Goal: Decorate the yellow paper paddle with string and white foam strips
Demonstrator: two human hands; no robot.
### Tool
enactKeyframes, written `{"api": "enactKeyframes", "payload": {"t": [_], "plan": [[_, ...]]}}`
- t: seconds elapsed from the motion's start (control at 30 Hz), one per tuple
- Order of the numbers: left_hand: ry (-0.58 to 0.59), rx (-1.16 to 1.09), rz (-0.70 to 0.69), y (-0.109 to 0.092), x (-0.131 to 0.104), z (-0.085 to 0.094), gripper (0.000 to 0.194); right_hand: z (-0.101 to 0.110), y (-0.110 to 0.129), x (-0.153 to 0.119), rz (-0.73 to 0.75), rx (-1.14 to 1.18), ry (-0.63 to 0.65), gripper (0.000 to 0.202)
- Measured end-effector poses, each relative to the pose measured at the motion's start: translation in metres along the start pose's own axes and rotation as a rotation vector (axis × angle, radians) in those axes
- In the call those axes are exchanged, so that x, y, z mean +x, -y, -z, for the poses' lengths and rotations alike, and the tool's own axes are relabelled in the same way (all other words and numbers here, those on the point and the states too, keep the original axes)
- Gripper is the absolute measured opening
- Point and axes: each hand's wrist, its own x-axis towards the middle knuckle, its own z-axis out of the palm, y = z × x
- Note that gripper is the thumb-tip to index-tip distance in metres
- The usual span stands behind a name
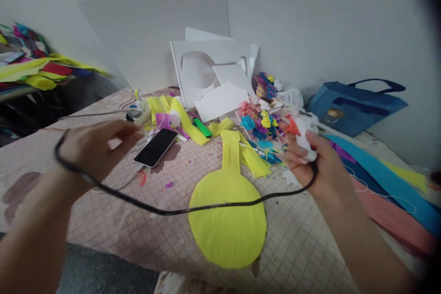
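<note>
My right hand [310,151] is wrapped around a white hot glue gun [305,131] with an orange trigger, held up over the table's right side. Its black cord [165,212] sags across the view and loops up over my left wrist. My left hand [99,147] is raised at the left, thumb and fingers drawn together in a pinch; anything between the tips is hidden. Below the cord lies a yellow paper cutout [227,234], round with a narrow neck. A phone [155,148] with a white cable rests just right of my left fingers.
White foam boards [223,101] lean on the wall behind a green marker [202,127] and yellow paper strips [188,121]. Colourful paper flowers [262,119] are heaped at centre right. A blue bag [358,105] stands behind coloured paper sheets [392,179]. A power strip [142,111] sits back left.
</note>
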Motion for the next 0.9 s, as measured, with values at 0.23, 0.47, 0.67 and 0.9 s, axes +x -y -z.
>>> {"api": "enactKeyframes", "payload": {"t": [0.23, 0.47, 0.67, 0.9], "plan": [[0.195, 0.024, -0.239, -0.075, 0.044, -0.097, 0.027, 0.056, 0.063, 0.032, 0.308, -0.032, -0.106, 0.017], [0.190, 0.253, 0.253, -0.036, 0.027, -0.146, 0.055, 0.091, 0.064, 0.041, 0.276, -0.114, -0.167, 0.015], [0.157, 0.205, 0.125, -0.013, 0.018, -0.134, 0.053, 0.083, 0.046, 0.047, 0.221, -0.249, -0.065, 0.012], [0.153, 0.119, 0.083, -0.008, 0.024, -0.134, 0.049, 0.078, 0.031, 0.046, 0.032, -0.474, 0.104, 0.025]]}}
